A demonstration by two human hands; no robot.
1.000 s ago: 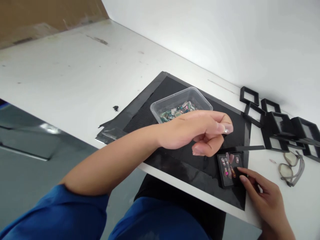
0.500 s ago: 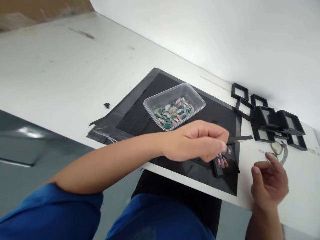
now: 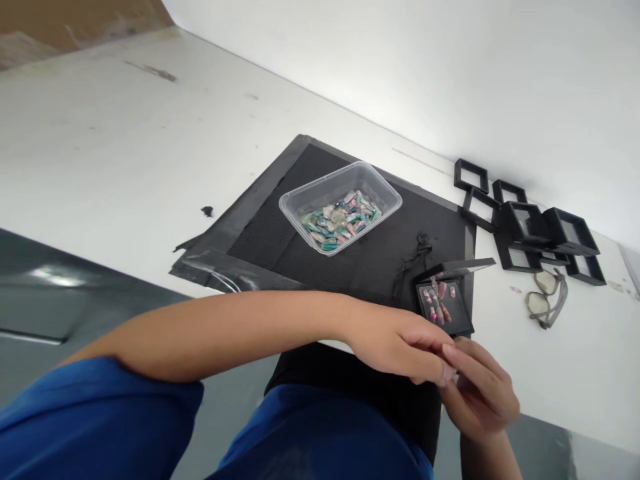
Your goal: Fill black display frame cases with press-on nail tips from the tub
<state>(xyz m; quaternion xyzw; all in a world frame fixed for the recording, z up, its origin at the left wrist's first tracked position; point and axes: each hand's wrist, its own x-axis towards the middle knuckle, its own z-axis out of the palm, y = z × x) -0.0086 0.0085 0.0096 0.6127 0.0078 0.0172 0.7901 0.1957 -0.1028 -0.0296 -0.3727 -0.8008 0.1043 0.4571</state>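
My left hand (image 3: 405, 347) reaches across from the left, its thumb and fingers pinched together. Its fingertips meet those of my right hand (image 3: 483, 387) just in front of the small black box. Whatever lies between the fingertips is too small and hidden to make out. The black box (image 3: 457, 313) stands with its lid (image 3: 455, 268) tipped up, and several press-on nails (image 3: 439, 308) in pink, brown and white lie inside. Farther back, a clear plastic container (image 3: 295, 203) holds a heap of press-on nails (image 3: 340, 220) in green, pink and white.
A black mat (image 3: 270, 233) lies under the container and box. Several black frame-like boxes (image 3: 527, 223) are stacked against the white wall at right, with glasses (image 3: 545, 300) nearby. Black scraps (image 3: 207, 211) lie on the white table (image 3: 125, 147).
My left hand has moved down and toward me, uncovering the black box. My right hand has moved left from beside the glasses, and its fingers have closed against my left fingertips.
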